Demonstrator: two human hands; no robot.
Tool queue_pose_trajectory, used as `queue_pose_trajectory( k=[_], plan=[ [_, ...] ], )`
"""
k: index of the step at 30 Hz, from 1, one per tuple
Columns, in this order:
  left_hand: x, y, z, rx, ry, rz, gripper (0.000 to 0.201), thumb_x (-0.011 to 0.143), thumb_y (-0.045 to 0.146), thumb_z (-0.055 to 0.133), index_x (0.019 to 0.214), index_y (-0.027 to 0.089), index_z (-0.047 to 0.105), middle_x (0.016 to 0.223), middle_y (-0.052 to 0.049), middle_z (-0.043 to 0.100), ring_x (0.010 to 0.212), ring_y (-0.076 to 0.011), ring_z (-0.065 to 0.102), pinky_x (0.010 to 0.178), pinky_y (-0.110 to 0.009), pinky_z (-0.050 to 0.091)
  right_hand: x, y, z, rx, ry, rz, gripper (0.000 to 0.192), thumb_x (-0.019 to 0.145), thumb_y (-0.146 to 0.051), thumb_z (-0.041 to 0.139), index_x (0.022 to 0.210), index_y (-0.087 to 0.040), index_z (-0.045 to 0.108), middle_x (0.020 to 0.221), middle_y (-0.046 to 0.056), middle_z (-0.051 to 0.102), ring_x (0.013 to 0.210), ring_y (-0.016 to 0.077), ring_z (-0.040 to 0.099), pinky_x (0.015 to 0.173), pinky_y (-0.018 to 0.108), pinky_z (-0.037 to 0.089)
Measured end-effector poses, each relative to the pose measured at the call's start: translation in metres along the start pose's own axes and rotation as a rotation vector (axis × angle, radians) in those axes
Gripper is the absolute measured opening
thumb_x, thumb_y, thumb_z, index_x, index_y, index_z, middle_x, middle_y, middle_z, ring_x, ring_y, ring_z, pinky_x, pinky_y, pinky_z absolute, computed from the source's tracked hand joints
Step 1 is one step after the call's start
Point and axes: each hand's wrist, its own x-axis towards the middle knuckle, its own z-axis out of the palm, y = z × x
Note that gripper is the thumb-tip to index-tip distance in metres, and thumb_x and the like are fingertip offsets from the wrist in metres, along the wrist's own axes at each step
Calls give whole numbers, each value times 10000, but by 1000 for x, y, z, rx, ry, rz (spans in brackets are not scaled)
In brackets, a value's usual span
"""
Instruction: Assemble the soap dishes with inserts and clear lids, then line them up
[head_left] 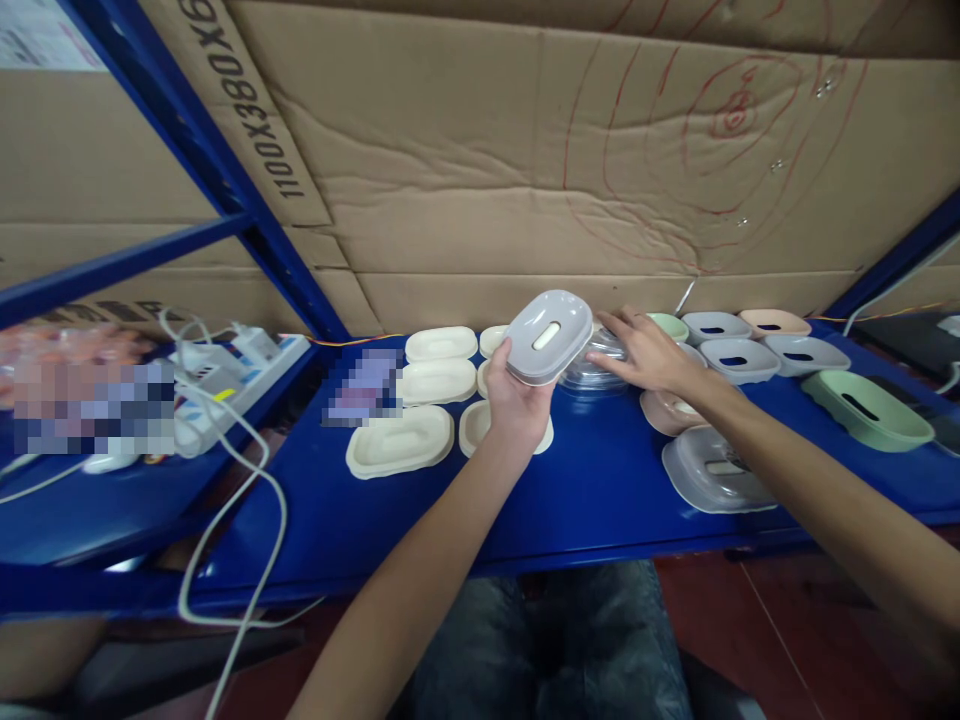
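Note:
My left hand [523, 408] is closed around a soap dish [546, 345], lifted and tilted above the table. The dish has a grey oval tray with a cream piece showing through its centre slot. Fingers apart, my right hand [649, 352] reaches over a stack of clear plastic lids [589, 378]; whether the fingertips touch them I cannot tell. Several cream oval bases [437, 382] lie left of my left hand, some partly hidden behind it. Below my right forearm sits a dish under a clear lid [705, 478], and a pinkish dish [667, 412] is behind it, partly covered by the arm.
Slotted trays in grey [739, 360], peach [776, 322] and green [870, 410] lie on the right of the blue table [570, 510]. A cardboard wall [465, 150] closes off the back. White cables [281, 520] and a power strip [247, 385] are at left.

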Motion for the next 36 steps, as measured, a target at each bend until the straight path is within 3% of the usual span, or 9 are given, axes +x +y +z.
queue_pose_trajectory(
  k=[10,18,23,29,36],
  plan=[
    [1,-1,1,-33,22,1,399,1096,308,549,1453,245,715,1350,-64,825,1426,-291,698,1141,-441,611,2,-1,-3,50,18,-15,838,1062,-771,391,1595,-156,591,1366,243,709,1276,469,677,1116,629,519],
    [-1,1,2,-10,54,6,355,1088,329,551,1381,248,733,1365,-63,816,1417,-285,700,1101,-415,618,5,3,-7,61,-17,-28,907,1052,-840,323,1567,-155,618,1379,230,718,1261,435,704,1106,574,528],
    [-3,0,3,-15,68,20,373,1089,336,546,1405,239,720,1337,-74,822,1388,-294,716,1093,-427,626,9,-1,-12,144,13,-8,858,1061,-808,377,1567,-163,632,1376,218,749,1250,436,716,1074,556,534],
    [-6,-3,4,-35,42,8,399,1089,339,541,1437,238,708,1373,-77,807,1412,-310,699,1132,-448,609,20,-12,-8,50,26,-63,819,1076,-796,329,1374,-149,733,1269,223,766,1170,426,712,1011,535,526],
    [2,-4,-2,-50,6,-19,368,1088,331,553,1385,210,733,1368,-94,807,1415,-321,692,1124,-471,610,16,-6,2,-37,61,-30,790,1083,-749,364,1530,-156,632,1331,238,741,1252,451,675,1032,589,522]
  ],
)
